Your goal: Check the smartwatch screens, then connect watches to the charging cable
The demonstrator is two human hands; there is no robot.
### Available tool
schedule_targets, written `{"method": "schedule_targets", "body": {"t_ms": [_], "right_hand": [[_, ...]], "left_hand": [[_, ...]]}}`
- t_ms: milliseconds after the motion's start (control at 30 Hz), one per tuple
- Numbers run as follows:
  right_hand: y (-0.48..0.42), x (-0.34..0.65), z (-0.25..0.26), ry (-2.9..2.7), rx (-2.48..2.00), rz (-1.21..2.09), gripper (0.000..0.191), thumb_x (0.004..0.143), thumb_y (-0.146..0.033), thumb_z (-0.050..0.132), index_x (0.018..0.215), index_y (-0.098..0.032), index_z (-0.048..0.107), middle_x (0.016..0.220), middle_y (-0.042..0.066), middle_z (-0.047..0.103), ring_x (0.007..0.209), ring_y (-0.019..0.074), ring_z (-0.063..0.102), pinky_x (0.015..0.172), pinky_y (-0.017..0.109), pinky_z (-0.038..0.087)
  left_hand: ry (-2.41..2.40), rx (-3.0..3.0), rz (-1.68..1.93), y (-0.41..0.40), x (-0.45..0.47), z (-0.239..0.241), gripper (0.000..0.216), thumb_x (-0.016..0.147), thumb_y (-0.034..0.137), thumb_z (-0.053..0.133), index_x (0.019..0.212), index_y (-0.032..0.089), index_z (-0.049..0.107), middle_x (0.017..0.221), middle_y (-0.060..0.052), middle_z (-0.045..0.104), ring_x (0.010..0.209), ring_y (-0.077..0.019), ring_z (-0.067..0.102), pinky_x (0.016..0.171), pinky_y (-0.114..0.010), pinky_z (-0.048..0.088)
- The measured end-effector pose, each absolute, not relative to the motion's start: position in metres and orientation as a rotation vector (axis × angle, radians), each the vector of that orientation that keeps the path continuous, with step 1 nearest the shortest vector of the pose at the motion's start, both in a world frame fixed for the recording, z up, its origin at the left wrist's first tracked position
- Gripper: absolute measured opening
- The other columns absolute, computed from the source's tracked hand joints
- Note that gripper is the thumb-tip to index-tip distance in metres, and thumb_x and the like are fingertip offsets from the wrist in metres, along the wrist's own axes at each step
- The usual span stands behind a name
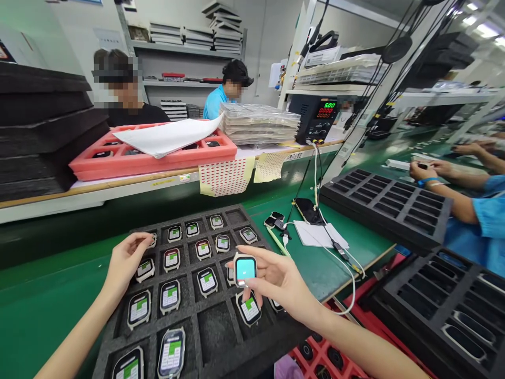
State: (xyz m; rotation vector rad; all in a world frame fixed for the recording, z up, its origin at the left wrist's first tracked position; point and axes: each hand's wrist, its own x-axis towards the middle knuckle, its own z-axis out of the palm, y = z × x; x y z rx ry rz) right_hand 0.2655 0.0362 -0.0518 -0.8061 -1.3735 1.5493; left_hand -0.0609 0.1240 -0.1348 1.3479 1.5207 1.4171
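My right hand grips a strapless smartwatch between thumb and fingers, its lit screen cyan, above the right part of a black foam tray. At the tray's far left corner, my left hand has thumb and fingertips closed on another smartwatch, mostly hidden by the fingers. Several more watches sit in the tray's compartments, their screens green and white, such as the smartwatch in the middle left. One front compartment shows bare foam.
Right of the tray lie small dark watches, a phone, white paper and looping white cables. Black trays stand farther right, beside a co-worker's arms. A shelf ahead holds a red foam tray and power supply.
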Motion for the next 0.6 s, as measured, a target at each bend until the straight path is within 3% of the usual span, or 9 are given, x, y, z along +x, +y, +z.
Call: {"method": "schedule_targets", "body": {"t_ms": [300, 433, 500, 600], "right_hand": [[0.032, 0.255, -0.054, -1.573, -0.809, 1.497, 0.064, 0.081, -0.014, 0.067, 0.138, -0.024, 0.039, 0.110, 0.008, 0.065, 0.075, 0.0160, 0.069, 0.059, 0.025, 0.055], [0.032, 0.250, -0.058, -1.906, -0.942, 1.254, 0.057, 0.079, -0.022, 0.070, 0.132, -0.022, 0.049, 0.105, 0.007, 0.066, 0.078, 0.0181, 0.066, 0.073, 0.033, 0.055], [0.031, 0.245, -0.064, -2.190, -0.932, 1.053, 0.053, 0.076, -0.024, 0.073, 0.126, -0.021, 0.055, 0.110, 0.008, 0.065, 0.093, 0.0222, 0.062, 0.089, 0.038, 0.050], [0.027, 0.234, -0.073, -2.521, -0.813, 0.838, 0.051, 0.079, -0.022, 0.069, 0.127, -0.018, 0.054, 0.126, 0.012, 0.058, 0.123, 0.0279, 0.046, 0.109, 0.047, 0.030]], "left_hand": [[1.528, 1.495, 1.472, 0.119, -0.059, -0.130, 0.025, 0.075, 0.043, 0.063, 0.083, 0.019, 0.065, 0.087, -0.004, 0.067, 0.086, -0.0231, 0.063, 0.080, -0.033, 0.048], [1.541, 1.564, 1.515, 0.117, -0.058, -0.129, 0.022, 0.078, 0.041, 0.060, 0.084, 0.020, 0.064, 0.088, -0.004, 0.066, 0.085, -0.0221, 0.062, 0.079, -0.031, 0.047], [1.559, 1.597, 1.530, 0.115, -0.058, -0.127, 0.022, 0.080, 0.041, 0.058, 0.085, 0.020, 0.063, 0.089, -0.004, 0.066, 0.085, -0.0220, 0.061, 0.079, -0.031, 0.047], [1.609, 1.667, 1.523, 0.105, -0.060, -0.123, 0.021, 0.083, 0.039, 0.055, 0.086, 0.020, 0.063, 0.090, -0.004, 0.064, 0.087, -0.0220, 0.060, 0.080, -0.032, 0.046]]}}
